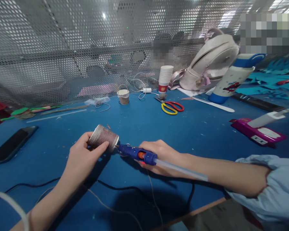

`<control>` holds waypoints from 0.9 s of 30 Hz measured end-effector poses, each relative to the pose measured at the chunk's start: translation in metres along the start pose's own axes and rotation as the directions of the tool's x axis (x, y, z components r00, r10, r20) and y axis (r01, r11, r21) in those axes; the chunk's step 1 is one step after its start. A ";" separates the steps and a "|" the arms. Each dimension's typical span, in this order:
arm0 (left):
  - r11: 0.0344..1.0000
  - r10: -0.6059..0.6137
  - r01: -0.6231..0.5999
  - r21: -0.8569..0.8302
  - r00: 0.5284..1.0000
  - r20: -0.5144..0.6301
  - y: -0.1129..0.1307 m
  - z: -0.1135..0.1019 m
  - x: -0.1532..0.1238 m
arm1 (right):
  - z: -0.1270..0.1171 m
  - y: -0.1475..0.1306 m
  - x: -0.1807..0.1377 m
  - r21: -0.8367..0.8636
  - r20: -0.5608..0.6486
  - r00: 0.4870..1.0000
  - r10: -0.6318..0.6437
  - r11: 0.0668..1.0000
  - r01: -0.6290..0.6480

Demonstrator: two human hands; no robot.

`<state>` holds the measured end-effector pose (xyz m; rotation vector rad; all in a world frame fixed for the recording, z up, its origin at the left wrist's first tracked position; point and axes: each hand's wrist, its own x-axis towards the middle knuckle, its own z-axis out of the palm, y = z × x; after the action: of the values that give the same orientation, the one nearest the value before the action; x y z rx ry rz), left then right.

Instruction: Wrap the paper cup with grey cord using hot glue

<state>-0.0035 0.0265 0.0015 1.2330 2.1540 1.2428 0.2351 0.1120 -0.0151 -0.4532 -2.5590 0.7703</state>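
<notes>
My left hand [85, 154] grips a paper cup [103, 137] wound with grey-brown string, tilted so its white rim faces right. In my right hand [159, 155] is a blue hot glue gun [135, 152], with a clear glue stick [183, 170] poking out of its back. The gun's nozzle is at the cup's rim; whether it touches cannot be told. Loose string [152, 189] trails down from near my right hand. Behind the hands stands a small string-wrapped cup [123, 97] with a thin handle.
Scissors [170, 107], stacked paper cups [166, 78], a white backpack [209, 61] and a bottle [233, 80] stand toward the back. A phone [13, 142] lies left. At right is a purple power strip [257, 131]. A black cable [120, 186] crosses the blue table; perforated metal mesh [62, 48] rises behind.
</notes>
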 end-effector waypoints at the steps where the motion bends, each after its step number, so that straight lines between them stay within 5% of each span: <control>1: 1.000 0.005 -0.005 0.001 1.000 0.000 0.000 0.000 0.000 | 0.000 0.000 0.000 0.007 -0.002 1.000 0.010 1.000 -0.010; 27: 1.000 0.019 -0.019 -0.005 1.000 -0.007 0.002 0.001 -0.001 | -0.001 -0.002 0.000 -0.047 -0.009 1.000 0.014 0.999 -0.015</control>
<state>-0.0015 0.0265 0.0027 1.2516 2.1475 1.2606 0.2357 0.1112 -0.0131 -0.4893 -2.5731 0.7131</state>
